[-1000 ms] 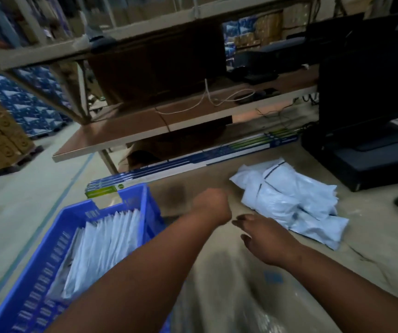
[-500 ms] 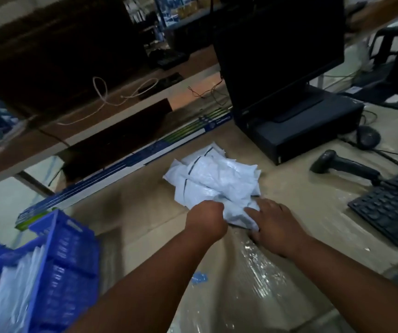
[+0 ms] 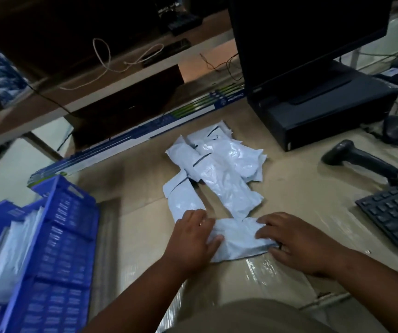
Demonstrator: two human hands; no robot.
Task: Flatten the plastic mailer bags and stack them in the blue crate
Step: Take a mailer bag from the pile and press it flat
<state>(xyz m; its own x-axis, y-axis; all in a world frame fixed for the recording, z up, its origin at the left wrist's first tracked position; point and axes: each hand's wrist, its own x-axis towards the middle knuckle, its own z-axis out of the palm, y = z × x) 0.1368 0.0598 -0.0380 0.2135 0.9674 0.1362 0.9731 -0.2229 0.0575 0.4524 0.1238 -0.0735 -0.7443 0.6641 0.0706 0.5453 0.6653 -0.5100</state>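
A pale grey-white plastic mailer bag point(image 3: 237, 239) lies on the cardboard-covered table right in front of me. My left hand point(image 3: 193, 236) presses on its left end with spread fingers. Resting on the bag's right end is my right hand point(image 3: 291, 241), fingers also spread. Behind it a loose pile of crumpled mailer bags point(image 3: 217, 169) spreads toward the monitor. The blue crate point(image 3: 56, 248) stands at the left edge of the table, with several flat mailers point(image 3: 8, 258) standing in it.
A black monitor on a black box point(image 3: 318, 109) stands at the back right. A barcode scanner point(image 3: 358, 159), a mouse point(image 3: 396, 128) and a keyboard point(image 3: 394, 212) lie to the right. A long blue-and-white carton point(image 3: 135, 140) runs along the table's far edge.
Both hands reached from near the crate to the pile, then drew one mailer toward me and now spread on it. The view swung right and down.
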